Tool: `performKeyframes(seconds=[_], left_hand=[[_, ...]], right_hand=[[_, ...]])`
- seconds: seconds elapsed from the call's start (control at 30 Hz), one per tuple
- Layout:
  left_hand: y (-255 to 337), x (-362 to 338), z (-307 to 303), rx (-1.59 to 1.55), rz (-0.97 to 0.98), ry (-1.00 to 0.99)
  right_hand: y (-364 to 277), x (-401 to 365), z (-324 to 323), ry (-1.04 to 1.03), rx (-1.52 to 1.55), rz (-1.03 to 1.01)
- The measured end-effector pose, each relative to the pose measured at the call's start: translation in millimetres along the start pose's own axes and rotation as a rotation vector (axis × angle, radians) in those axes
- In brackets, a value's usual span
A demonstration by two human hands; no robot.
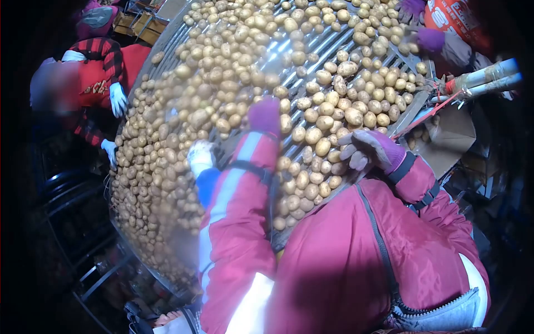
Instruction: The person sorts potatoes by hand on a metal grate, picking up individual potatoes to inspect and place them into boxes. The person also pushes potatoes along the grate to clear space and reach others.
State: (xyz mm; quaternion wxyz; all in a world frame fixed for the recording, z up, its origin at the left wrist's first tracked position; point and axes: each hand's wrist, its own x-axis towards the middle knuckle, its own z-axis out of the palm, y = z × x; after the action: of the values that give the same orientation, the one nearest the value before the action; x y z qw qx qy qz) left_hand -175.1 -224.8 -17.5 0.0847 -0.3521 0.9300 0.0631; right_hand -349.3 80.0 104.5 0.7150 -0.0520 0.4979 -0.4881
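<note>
A broad spread of potatoes (222,83) lies on a slatted metal table (286,55) in front of me. My left hand (265,116), in a purple glove, reaches out over the potatoes near the middle; its fingers are smeared and mostly hidden. At the near right edge of the table, my right hand (371,151) is in a purple glove with its fingers apart and nothing in them. Several potatoes (322,146) lie just left of its fingertips. Both my arms wear pink sleeves with dark straps.
Beside my left arm is another person's white-gloved hand (201,156) with a blue sleeve. A person in red (105,78) works at the left edge with light gloves. Another person's purple-gloved hand (429,39) is at top right. Wrapped poles (484,79) and a cardboard box (453,136) stand right.
</note>
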Motion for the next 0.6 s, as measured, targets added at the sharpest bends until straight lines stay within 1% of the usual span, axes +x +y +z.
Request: performKeyframes(seconds=[0.03, 0.17, 0.23, 0.27, 0.3, 0.33, 0.37, 0.4, 0.47, 0.5, 0.53, 0.57, 0.6], left_hand=[[9.1, 4.7, -12.9, 0.135, 0.054, -0.025], [11.0, -9.1, -50.4, -0.407, -0.041, 0.006], [25.4, -26.3, -58.9, -0.626, 0.081, -0.051], [37.8, -38.2, -65.2, -0.768, 0.096, -0.126], [54.1, -51.0, -79.9, -0.908, 0.102, -0.205], [78.0, -69.0, -108.2, -1.083, 0.063, -0.335], [84.6, -77.2, -109.3, -1.001, 0.177, -0.258], [80.7, -79.8, -106.2, -0.979, 0.134, -0.143], [54.1, -86.5, -90.0, -0.918, 0.044, 0.093], [32.4, -89.8, -80.7, -0.842, -0.05, 0.155], [10.8, -92.9, -71.4, -0.769, -0.148, 0.209], [-9.1, -101.0, -60.9, -0.497, -0.091, 0.385], [-16.0, -105.1, -51.5, -0.238, -0.079, 0.392]], right_hand=[[3.7, 0.5, -3.8, -0.007, 0.012, 0.001], [16.9, 4.8, -11.6, -0.08, 0.179, 0.033], [21.6, 11.3, -7.3, -0.082, 0.257, 0.059], [22.2, 16.7, -6.1, -0.085, 0.292, 0.07], [36.6, 33.0, -14.0, -0.167, 0.433, 0.033], [33.8, 34.8, -9.1, -0.116, 0.356, 0.0], [28.7, 37.1, 0.2, -0.066, 0.278, -0.034], [35.5, 46.7, -8.8, -0.096, 0.09, -0.153], [48.7, 65.1, -26.2, -0.088, -0.284, -0.406], [28.5, 52.1, -14.3, -0.152, -0.499, -0.606], [20.9, 47.8, -15.2, -0.236, -0.379, -0.461], [13.2, 43.6, -16.1, -0.296, -0.262, -0.31], [11.2, 41.1, -13.4, -0.245, -0.129, -0.225]])
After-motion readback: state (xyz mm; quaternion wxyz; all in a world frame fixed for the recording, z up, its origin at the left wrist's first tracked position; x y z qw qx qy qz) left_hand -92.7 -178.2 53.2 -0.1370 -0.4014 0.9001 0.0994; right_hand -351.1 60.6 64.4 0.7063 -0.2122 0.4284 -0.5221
